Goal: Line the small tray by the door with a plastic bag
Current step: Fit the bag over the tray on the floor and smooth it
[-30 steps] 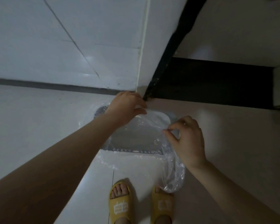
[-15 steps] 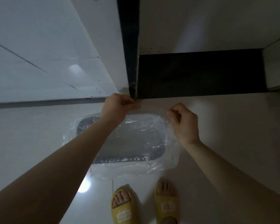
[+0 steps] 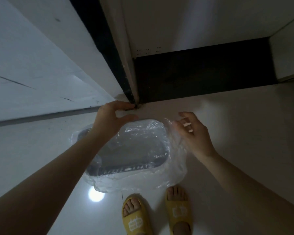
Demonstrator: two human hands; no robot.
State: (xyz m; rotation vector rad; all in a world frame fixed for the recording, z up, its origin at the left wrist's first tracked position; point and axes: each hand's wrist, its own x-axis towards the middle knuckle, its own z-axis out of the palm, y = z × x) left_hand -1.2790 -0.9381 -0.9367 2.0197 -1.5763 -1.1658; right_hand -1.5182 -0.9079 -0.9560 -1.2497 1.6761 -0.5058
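A small dark grey tray (image 3: pixel 124 170) with a slotted rim lies on the floor just in front of the door corner. A clear plastic bag (image 3: pixel 143 181) is spread over it, hanging past the rim on the near and right sides. My left hand (image 3: pixel 111 118) hovers at the tray's far edge with thumb and fingers apart, the thumb touching the bag there. At the tray's far right corner, my right hand (image 3: pixel 193 133) has its fingers spread, with the fingertips against the crumpled bag edge. My left forearm hides the tray's left part.
A black door frame strip (image 3: pixel 124 78) meets the floor just behind the tray, beside a dark threshold (image 3: pixel 202 73). A white tiled wall (image 3: pixel 32 65) stands on the left. My feet in yellow slippers (image 3: pixel 136 216) stand close in front of the tray. A lamp reflection (image 3: pixel 96 195) shines on the floor.
Both hands pinched the bag's far edge half a second ago; now their fingers have come apart and the bag lies over the tray. The view has shifted so the tray sits lower.
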